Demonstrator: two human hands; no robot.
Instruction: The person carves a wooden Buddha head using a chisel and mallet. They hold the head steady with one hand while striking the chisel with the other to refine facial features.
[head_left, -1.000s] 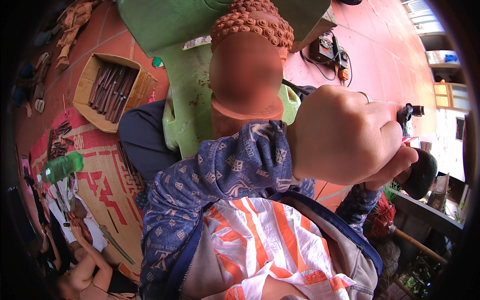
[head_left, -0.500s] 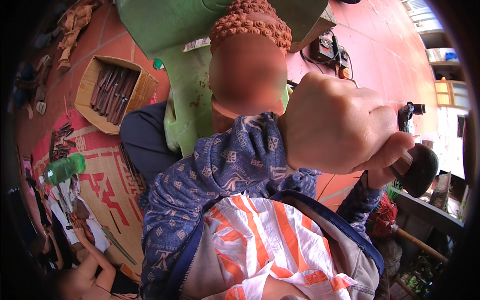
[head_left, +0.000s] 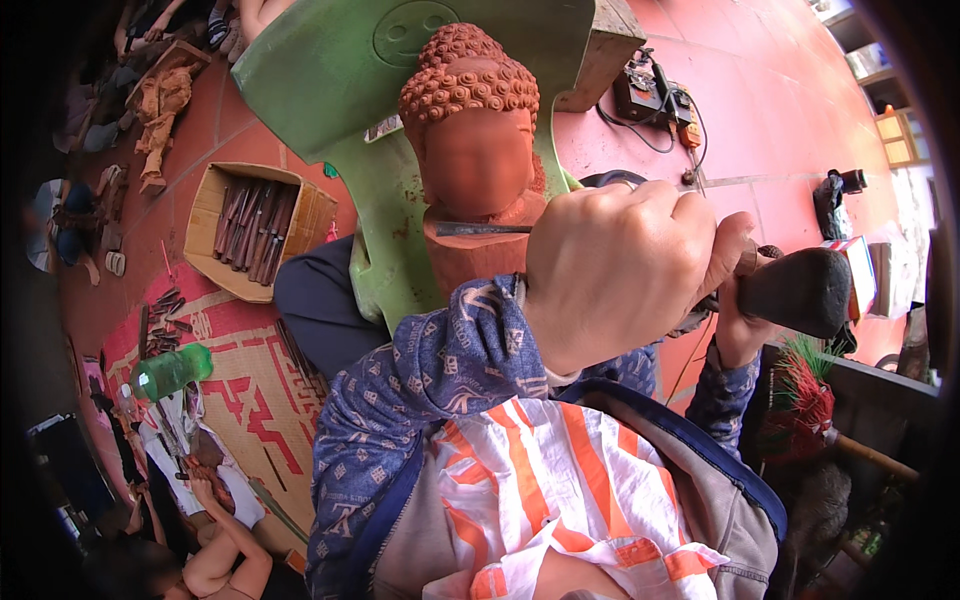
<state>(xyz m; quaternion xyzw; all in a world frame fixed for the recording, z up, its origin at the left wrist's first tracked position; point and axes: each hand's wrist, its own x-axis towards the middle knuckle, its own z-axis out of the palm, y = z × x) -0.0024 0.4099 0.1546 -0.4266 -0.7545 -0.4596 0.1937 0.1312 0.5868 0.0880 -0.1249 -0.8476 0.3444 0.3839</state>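
A red-brown carved Buddha bust [head_left: 478, 190] with rows of curls stands upright on the green plastic chair [head_left: 345, 75]. My left hand [head_left: 620, 270] is closed around a chisel [head_left: 482, 229], its dark blade pointing left across the bust's base below the neck. The chisel's handle is hidden inside the fist. Partly behind it, my right hand [head_left: 742, 325] is closed on a dark mallet [head_left: 800, 293], whose rounded head sticks out to the right. Most of the mallet's handle is hidden. Whether the mallet touches the chisel, I cannot tell.
A cardboard box [head_left: 212, 225] of chisels sits on the left, with loose tools and a green bottle [head_left: 172, 371] on the patterned mat [head_left: 235, 400]. A carved figure [head_left: 160, 115] lies far left. Cables and an electrical box [head_left: 640, 98] are far right; another person [head_left: 235, 540] is lower left.
My view has shifted, so the surroundings appear lower and the bust further left. The chisel blade shows more fully at the bust's base. The mallet head appears higher and further left.
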